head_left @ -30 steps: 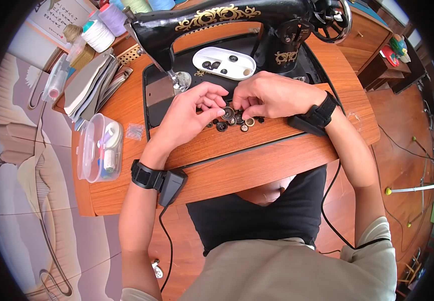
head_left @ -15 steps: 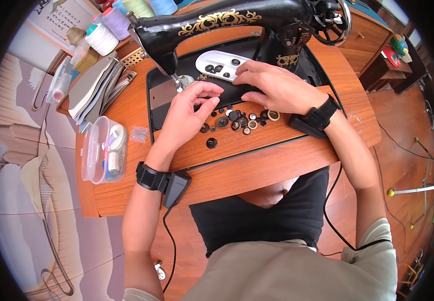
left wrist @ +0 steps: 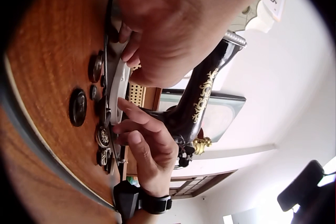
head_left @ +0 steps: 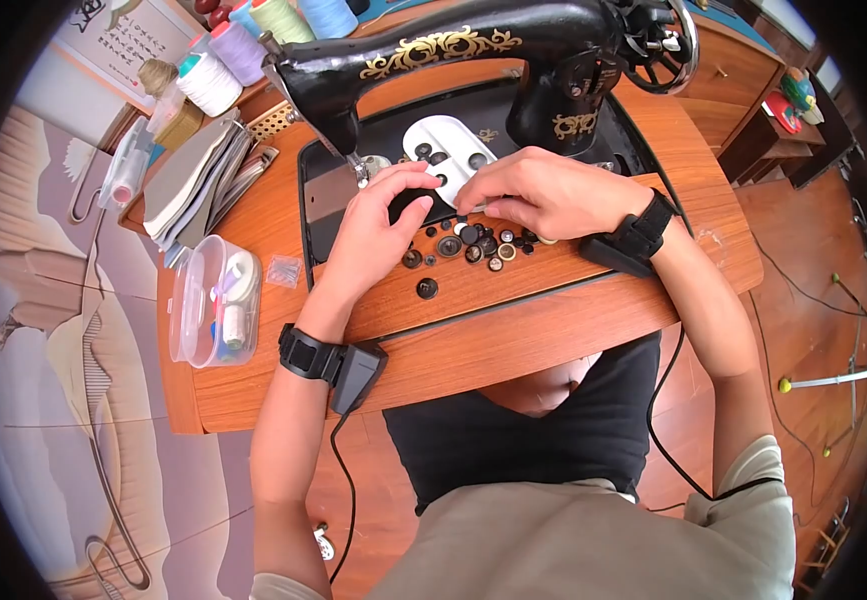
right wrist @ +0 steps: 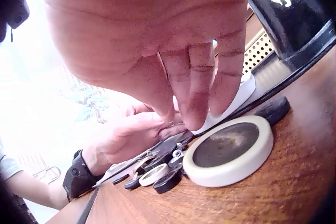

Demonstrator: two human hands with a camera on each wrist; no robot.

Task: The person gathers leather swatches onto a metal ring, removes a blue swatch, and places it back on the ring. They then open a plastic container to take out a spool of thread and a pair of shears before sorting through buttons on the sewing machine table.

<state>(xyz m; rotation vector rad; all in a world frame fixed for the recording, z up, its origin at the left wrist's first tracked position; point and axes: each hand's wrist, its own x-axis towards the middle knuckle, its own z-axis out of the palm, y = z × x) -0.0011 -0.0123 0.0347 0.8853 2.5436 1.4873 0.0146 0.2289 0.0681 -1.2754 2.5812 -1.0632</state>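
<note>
A white oval tray (head_left: 458,135) with several dark buttons in it lies slanted on the black sewing machine bed. My right hand (head_left: 558,190) holds the tray's near end, its fingers over the rim. The left hand (head_left: 378,225) curves loosely at the tray's left side, thumb apart from the fingers. Loose buttons (head_left: 473,254), dark, white and metallic, are clustered on the wood below both hands. One black button (left wrist: 79,107) lies nearer the table's front. A large cream-rimmed button (right wrist: 228,148) is close under the right hand in the right wrist view.
The black sewing machine (head_left: 443,50) arches behind the tray. On the left are a clear plastic box (head_left: 238,345) with thread, a small clear packet (head_left: 284,271) and stacked fabric pieces (head_left: 188,190). Thread spools (head_left: 210,85) stand at the back left.
The right hand has moved from the button pile to the tray, which has turned, its near end coming toward the buttons. The pile has spread out. The left hand stays raised at the left.
</note>
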